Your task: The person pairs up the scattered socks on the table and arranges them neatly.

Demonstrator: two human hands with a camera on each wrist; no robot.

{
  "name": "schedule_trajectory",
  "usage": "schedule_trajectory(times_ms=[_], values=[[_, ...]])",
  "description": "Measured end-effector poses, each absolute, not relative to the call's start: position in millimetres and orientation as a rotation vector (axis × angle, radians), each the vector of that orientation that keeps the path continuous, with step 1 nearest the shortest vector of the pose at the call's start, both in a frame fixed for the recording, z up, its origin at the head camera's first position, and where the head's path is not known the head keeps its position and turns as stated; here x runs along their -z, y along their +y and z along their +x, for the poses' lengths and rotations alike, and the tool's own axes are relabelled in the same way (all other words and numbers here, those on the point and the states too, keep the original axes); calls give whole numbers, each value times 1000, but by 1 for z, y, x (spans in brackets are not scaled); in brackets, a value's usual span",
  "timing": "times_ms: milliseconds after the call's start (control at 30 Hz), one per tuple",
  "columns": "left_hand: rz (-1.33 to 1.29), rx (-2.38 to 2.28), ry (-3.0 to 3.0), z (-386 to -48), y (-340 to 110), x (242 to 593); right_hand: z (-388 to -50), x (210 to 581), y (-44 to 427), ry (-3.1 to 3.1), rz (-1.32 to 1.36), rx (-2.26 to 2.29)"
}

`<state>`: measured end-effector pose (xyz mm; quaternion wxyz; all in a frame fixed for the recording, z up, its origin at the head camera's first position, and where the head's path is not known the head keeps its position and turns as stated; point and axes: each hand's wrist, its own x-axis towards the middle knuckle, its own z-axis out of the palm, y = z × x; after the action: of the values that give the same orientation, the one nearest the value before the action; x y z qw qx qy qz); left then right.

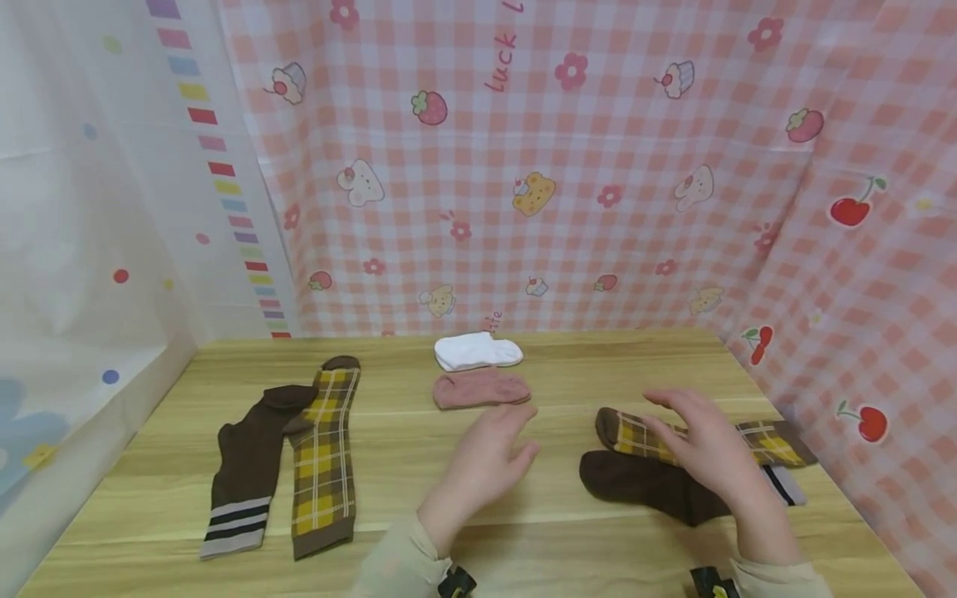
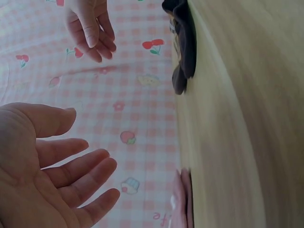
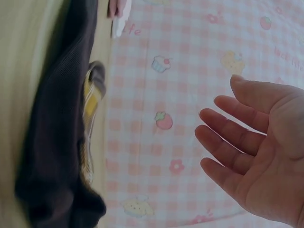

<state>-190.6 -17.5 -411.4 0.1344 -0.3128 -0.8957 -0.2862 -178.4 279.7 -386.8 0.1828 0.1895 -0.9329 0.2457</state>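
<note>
My left hand (image 1: pixel 482 461) hovers over the middle of the table with relaxed fingers and holds nothing; nearest to it lies a folded pink ankle sock (image 1: pixel 481 389). A white ankle sock (image 1: pixel 478 352) is just behind the pink one. On the right, my right hand (image 1: pixel 706 448) is above two socks, its fingers loosely extended and nothing in them. Those socks are a yellow plaid one (image 1: pixel 643 438) and a dark brown one (image 1: pixel 650 482) with a striped cuff. The right hand partly hides both in the head view. In the right wrist view, a gap separates the hand (image 3: pixel 251 142) from the dark sock (image 3: pixel 57 114).
At the left of the wooden table (image 1: pixel 463 531) lie a dark brown sock (image 1: pixel 250 457) with a striped cuff and a yellow plaid sock (image 1: pixel 325 457), touching near their heels. A pink checked curtain (image 1: pixel 635 124) hangs behind and at the right; a white curtain (image 1: pixel 90 208) hangs at the left.
</note>
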Motion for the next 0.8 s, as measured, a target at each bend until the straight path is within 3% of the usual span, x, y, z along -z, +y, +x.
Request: schedule_trajectory(times_ms=[800], values=[[-928, 974, -2719, -182, 19, 430, -158, 410, 342, -2612, 379, -600]])
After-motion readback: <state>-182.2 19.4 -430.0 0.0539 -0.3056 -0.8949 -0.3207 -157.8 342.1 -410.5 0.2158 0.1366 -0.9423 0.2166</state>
